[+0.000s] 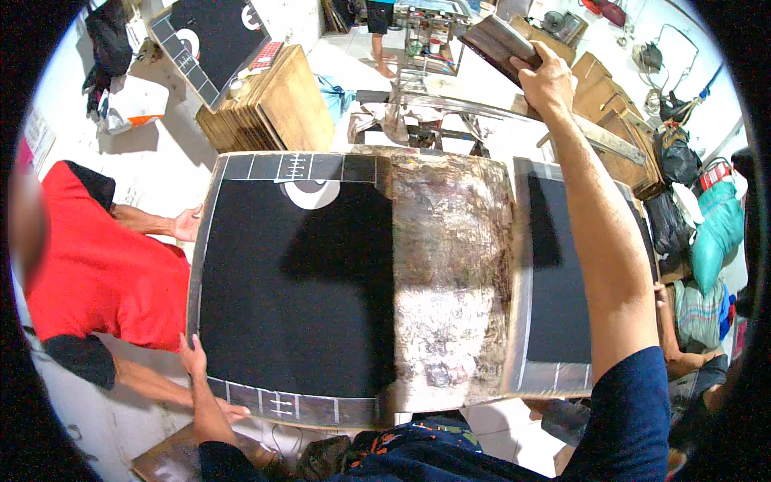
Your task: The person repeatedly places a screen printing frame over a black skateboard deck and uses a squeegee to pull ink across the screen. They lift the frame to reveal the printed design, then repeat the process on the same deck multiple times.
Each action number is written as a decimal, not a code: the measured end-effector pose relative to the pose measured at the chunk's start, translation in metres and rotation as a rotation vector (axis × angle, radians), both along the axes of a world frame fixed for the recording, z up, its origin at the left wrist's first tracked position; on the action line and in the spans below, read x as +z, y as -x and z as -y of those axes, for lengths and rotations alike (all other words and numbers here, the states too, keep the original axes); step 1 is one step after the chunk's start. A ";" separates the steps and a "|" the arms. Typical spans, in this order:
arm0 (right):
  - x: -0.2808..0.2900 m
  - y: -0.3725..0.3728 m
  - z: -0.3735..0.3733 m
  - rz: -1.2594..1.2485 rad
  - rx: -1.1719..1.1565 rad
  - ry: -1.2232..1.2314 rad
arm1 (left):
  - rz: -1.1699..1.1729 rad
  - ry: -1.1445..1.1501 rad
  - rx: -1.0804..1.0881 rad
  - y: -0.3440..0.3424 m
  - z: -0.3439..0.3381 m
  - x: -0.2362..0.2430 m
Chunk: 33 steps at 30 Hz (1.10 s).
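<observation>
Near the lower left, my left hand grips the edge of a black board with white gridded borders and a white half-ring. My right hand is raised high at the upper right, closed on a dark, flat, squeegee-like tool. Beside the left board lies a paint-stained platen, and beyond it a second black board, partly hidden behind my right forearm. A co-worker in red has hands at the left board's edge. Another person's hand is at the right board's edge.
A similar black board leans over stacked wooden boards at the back left. A metal frame stands behind the platen, with a person's legs farther back. Wooden panels and bags line the right side.
</observation>
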State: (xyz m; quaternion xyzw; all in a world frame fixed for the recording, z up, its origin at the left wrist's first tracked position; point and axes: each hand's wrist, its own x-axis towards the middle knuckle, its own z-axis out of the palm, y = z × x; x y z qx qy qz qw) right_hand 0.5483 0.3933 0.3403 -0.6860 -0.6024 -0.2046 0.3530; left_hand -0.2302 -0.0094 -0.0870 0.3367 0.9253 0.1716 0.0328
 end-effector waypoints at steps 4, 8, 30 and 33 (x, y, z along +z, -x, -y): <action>-0.003 -0.007 -0.002 -0.033 -0.004 0.016 | 0.475 -0.157 -0.012 -0.044 0.003 -0.002; -0.002 -0.008 -0.003 0.011 0.013 -0.016 | 0.638 -0.276 0.122 -0.146 0.007 -0.003; 0.035 0.002 0.006 -0.097 0.073 0.007 | 0.510 0.054 -0.481 -0.332 0.031 0.042; 0.042 0.003 0.000 -0.115 0.072 -0.045 | 0.493 0.038 -0.489 -0.338 0.028 0.050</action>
